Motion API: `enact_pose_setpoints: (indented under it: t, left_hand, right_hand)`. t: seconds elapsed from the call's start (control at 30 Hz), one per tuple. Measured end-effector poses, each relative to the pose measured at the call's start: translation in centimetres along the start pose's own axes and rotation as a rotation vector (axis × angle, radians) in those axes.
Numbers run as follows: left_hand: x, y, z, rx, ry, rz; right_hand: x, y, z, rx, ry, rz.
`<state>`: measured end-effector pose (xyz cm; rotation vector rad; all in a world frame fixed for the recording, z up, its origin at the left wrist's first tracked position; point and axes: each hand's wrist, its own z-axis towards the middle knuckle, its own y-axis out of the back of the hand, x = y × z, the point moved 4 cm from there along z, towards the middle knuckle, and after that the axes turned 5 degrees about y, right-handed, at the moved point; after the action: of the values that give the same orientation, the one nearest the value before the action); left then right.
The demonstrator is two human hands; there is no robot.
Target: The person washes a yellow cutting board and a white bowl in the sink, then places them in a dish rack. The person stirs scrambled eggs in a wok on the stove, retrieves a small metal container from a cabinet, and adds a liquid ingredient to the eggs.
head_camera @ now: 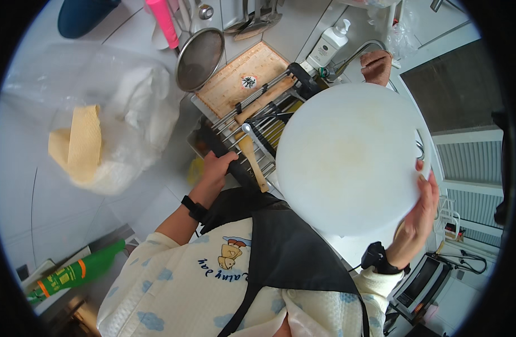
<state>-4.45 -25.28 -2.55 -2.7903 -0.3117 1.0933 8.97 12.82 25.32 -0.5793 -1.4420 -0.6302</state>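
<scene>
My right hand [426, 189] holds a round white plastic cutting board [346, 160] by its handle at the right. My left hand [218, 166] grips the black end bar of a metal roll-up rack [241, 168] over the sink. On the rack lie a wooden rolling pin [266, 99], a brush with a wooden handle [253, 158] and a grey-handled brush [255, 139]. The board hides the rack's right part. Behind the rack stands a tan container [245, 76] bearing a printed character.
A mesh strainer [200, 59] and ladles [258, 25] hang on the tiled wall. A white pump bottle [327, 46] stands by the faucet [354, 59], near a brown cloth [376, 67]. At the left hangs a clear plastic bag [135, 113] with yellowish sheets. A microwave [422, 282] is at lower right.
</scene>
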Motion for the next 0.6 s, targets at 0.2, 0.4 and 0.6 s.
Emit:
enact_pose_setpoints:
  t: [0.2, 0.4, 0.6]
  left_hand:
    - [3.3, -1.3, -1.8, -0.008, -0.072, -0.051]
    - [6.3, -1.1, -1.7, -0.036, -0.034, -0.055]
    - [7.2, -1.3, -2.7, -0.100, 0.061, -0.039]
  right_hand:
    - [-5.4, -3.4, -0.3, 0.152, -0.171, 0.139]
    - [-7.5, -6.4, -2.1, 0.191, -0.274, 0.218]
    - [-8.2, -8.2, -2.8, 0.213, -0.300, 0.147]
